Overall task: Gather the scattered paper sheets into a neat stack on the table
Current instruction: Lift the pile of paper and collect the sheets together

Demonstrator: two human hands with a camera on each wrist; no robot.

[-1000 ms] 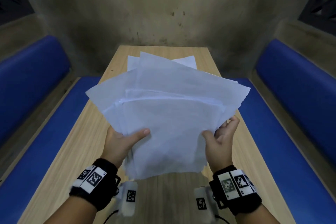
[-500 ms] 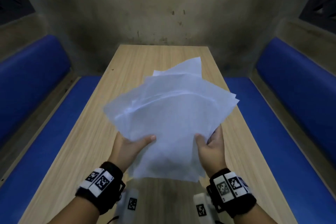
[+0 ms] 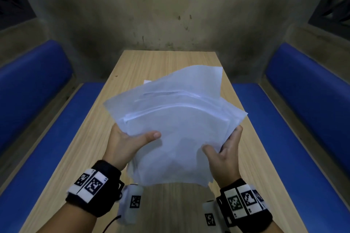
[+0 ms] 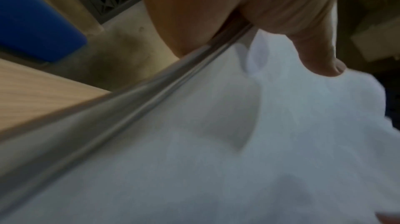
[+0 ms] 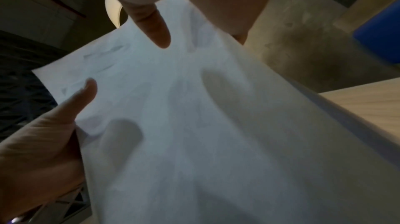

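Note:
A loose bundle of several white paper sheets [image 3: 176, 119] is held tilted above the wooden table [image 3: 91, 149], its far edges fanned and uneven. My left hand [image 3: 130, 142] grips the bundle's left side, thumb on top and fingers hidden underneath. At the right side my right hand [image 3: 223, 149] pinches the sheets, thumb on top. In the left wrist view the thumb [image 4: 320, 59] presses on the paper sheets [image 4: 216, 159]. The right wrist view shows a thumb [image 5: 151, 27] on the paper sheets [image 5: 194, 125] and the other hand's thumb [image 5: 71, 101] at the far edge.
The long narrow table runs away from me to a stained concrete wall [image 3: 170, 15]. Blue padded benches [image 3: 47, 128] [image 3: 303, 138] flank it on both sides. One white corner [image 3: 146, 82] shows at the bundle's far left edge; I cannot tell whether it lies on the table.
The fanned sheets have been drawn together into a narrower bundle and turned to the right. Both hands kept their hold and moved closer to each other.

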